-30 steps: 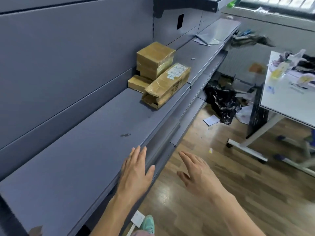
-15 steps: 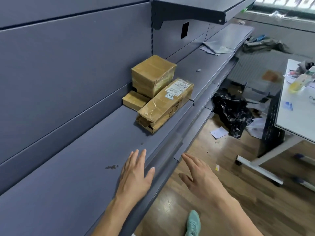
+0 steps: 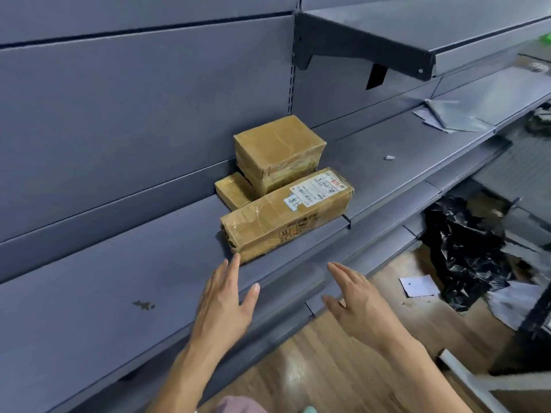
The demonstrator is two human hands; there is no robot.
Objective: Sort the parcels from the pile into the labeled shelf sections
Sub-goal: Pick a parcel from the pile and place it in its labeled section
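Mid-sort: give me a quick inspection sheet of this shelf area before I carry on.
Surface: grey metal shelf, with a dark stain.
Job's things: three taped brown parcels together: long parcel with label in front, boxy parcel behind, small flat parcel beside it.
Clutter: white scrap, grey bags further along.
Grippers: left hand open, fingers by the long parcel's near end, contact unclear; right hand open over the shelf edge.
Cables: nothing seen.
Surroundings: wooden floor, black plastic, paper sheet, upper shelf.

Matt grey metal shelf [image 3: 89, 293], cardboard parcels [image 3: 286, 213] under glossy crinkled tape, wood-look floor [image 3: 343, 368], shiny black plastic sheeting [image 3: 465, 248]
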